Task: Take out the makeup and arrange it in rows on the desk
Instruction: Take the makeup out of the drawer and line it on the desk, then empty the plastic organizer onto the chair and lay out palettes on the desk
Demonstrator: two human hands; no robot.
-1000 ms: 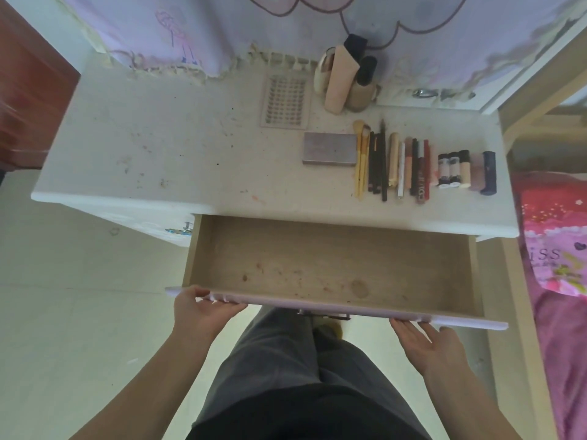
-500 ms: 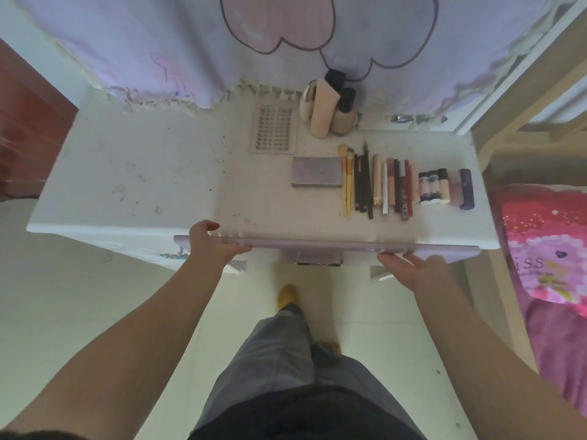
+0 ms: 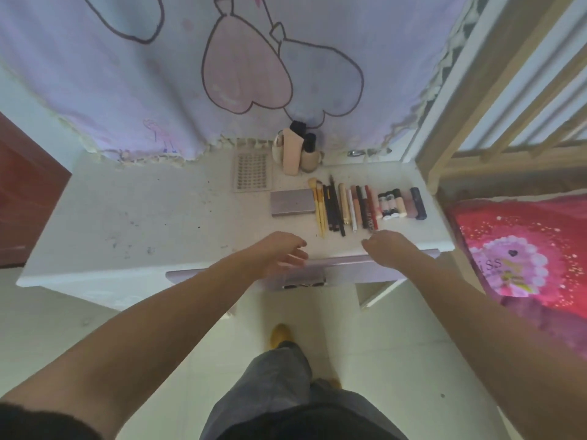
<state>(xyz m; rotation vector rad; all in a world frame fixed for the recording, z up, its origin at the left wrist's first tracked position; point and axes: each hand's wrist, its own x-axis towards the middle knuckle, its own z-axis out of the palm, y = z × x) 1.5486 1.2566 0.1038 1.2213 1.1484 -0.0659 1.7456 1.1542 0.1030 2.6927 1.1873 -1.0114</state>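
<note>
On the right half of the white desk [image 3: 127,217] lies a row of makeup: a grey palette [image 3: 292,203], yellow-handled brushes [image 3: 320,208], dark pencils and tubes [image 3: 355,208], small lipsticks [image 3: 400,204]. Behind them stand foundation bottles [image 3: 297,150] next to a sheet of small dots [image 3: 253,171]. The lilac drawer front [image 3: 349,268] is pushed in under the desk edge. My left hand [image 3: 281,254] hovers over the desk's front edge, fingers loosely curled, holding nothing. My right hand [image 3: 386,247] hangs there too, empty and relaxed.
A lilac curtain [image 3: 222,74] with balloon drawings hangs behind the desk. A wooden bed frame [image 3: 495,122] and red bedding [image 3: 521,249] are at the right. A dark red door [image 3: 22,192] is at the left. My legs stand on the pale tiled floor [image 3: 381,338].
The open, empty drawer was pushed in by both hands. Both hands have since let go of its front and moved inward above the desk edge.
</note>
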